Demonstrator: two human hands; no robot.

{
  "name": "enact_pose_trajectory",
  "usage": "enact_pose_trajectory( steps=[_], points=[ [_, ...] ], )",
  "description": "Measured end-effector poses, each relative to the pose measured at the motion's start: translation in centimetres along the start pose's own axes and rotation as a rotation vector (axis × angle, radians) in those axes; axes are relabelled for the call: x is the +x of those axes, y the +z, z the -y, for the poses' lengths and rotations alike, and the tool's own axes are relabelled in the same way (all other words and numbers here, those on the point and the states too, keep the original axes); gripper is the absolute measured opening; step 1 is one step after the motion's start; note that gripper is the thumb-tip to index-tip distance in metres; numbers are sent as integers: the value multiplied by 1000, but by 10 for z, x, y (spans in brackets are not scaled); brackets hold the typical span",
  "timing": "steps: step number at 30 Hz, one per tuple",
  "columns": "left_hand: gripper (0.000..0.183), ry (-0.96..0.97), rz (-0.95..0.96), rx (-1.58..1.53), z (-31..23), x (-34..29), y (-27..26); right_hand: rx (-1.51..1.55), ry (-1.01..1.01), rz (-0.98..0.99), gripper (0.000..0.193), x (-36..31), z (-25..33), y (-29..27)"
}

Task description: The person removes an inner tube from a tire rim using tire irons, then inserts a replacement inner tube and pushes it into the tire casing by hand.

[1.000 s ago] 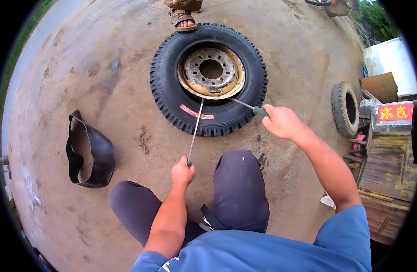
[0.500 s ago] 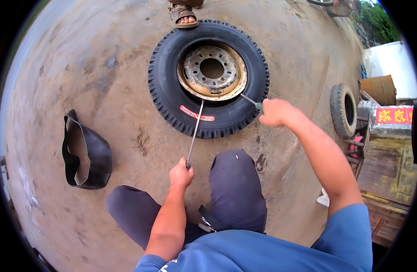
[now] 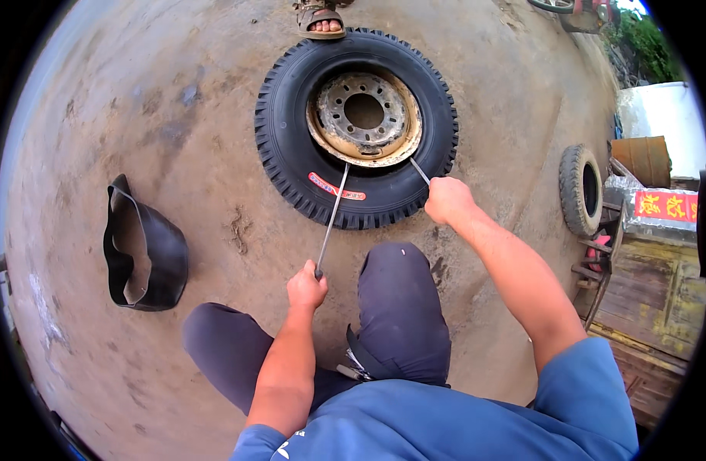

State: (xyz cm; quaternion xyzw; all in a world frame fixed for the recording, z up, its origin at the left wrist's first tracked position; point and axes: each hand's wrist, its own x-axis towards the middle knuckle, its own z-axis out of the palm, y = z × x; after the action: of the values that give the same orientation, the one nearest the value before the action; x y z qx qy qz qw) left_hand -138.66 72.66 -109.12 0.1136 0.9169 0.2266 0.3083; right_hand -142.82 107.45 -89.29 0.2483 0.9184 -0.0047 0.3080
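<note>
A black truck tire (image 3: 284,131) with chunky tread lies flat on the ground before me. Inside it sits a rusty, tan wheel rim (image 3: 351,146) with a round centre hole and several bolt holes. My left hand (image 3: 306,289) is closed round the dark handle end of a long pry bar (image 3: 334,217), whose far tip reaches the rim's near edge. Closed round a second pry bar (image 3: 420,170) is my right hand (image 3: 447,199), which covers its handle. That bar's tip meets the near right edge of the rim, by the tire's inner bead.
Another person's sandalled foot (image 3: 322,23) rests at the tire's far edge. A black rubber tire flap (image 3: 165,257) stands on the ground at left. At right are a worn tire (image 3: 580,190), a rusty drum (image 3: 643,160) and a weathered wooden cabinet (image 3: 649,284).
My right hand has moved left and slid closer to the rim along its bar, which now stands steeper. The left hand keeps its hold on its bar. The view has shifted slightly.
</note>
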Motion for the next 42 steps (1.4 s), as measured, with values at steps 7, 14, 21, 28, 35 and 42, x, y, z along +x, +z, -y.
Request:
enact_pose_trajectory(
  steps=[7, 14, 21, 28, 35, 42],
  points=[
    [22, 23, 23, -35, -2, -4, -1, -340, -23, 515, 27, 32, 14, -98],
    [21, 9, 21, -42, -11, -8, -8, -245, -103, 183, 25, 7, -46, -48],
    [22, -11, 35, -1, -11, -10, -11, 31, -166, -19, 29, -15, -82, 2],
    [22, 16, -12, 16, -4, -8, 1, 447, -106, -324, 30, -17, -101, 142],
    [22, 63, -46, -5, -4, 3, 11, 602, -11, -476, 27, 29, -108, 224],
    [31, 5, -83, 30, -17, 10, 11, 746, -106, -448, 28, 37, -123, 222]
  ],
)
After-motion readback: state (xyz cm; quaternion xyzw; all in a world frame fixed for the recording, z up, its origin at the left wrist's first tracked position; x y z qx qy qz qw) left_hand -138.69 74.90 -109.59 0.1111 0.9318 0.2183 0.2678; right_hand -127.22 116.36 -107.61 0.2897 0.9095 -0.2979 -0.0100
